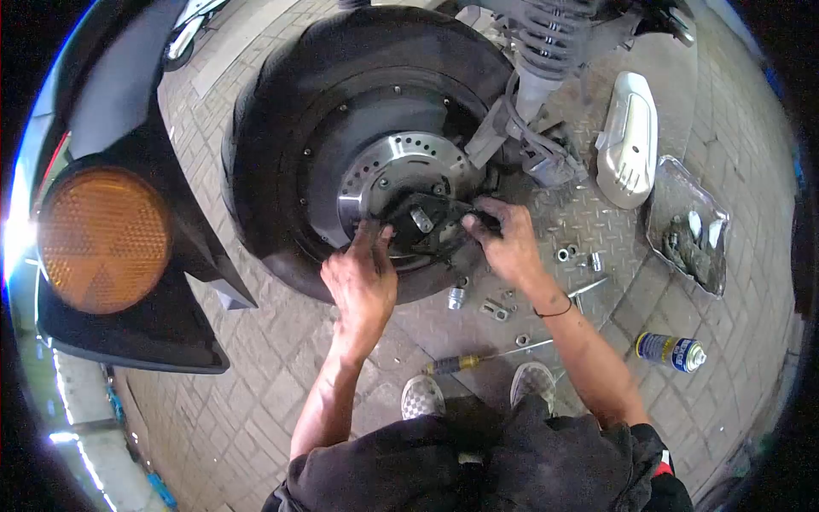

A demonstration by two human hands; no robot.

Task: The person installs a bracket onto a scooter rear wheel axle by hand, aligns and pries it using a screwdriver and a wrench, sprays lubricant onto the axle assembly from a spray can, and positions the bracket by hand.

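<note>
"What are those hands on?"
"Left hand [363, 266] and right hand [505, 243] sit apart, each pinching one side of a black plate [445, 210]."
"Where's that?"
"Over the wheel's [277, 128] middle, against the shiny disc's [403, 148] lower edge."

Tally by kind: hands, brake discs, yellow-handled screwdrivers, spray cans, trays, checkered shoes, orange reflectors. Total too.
Hands: 2
Brake disc: 1
Yellow-handled screwdriver: 1
Spray can: 1
Tray: 1
Checkered shoes: 2
Orange reflector: 1
Total: 9
</note>
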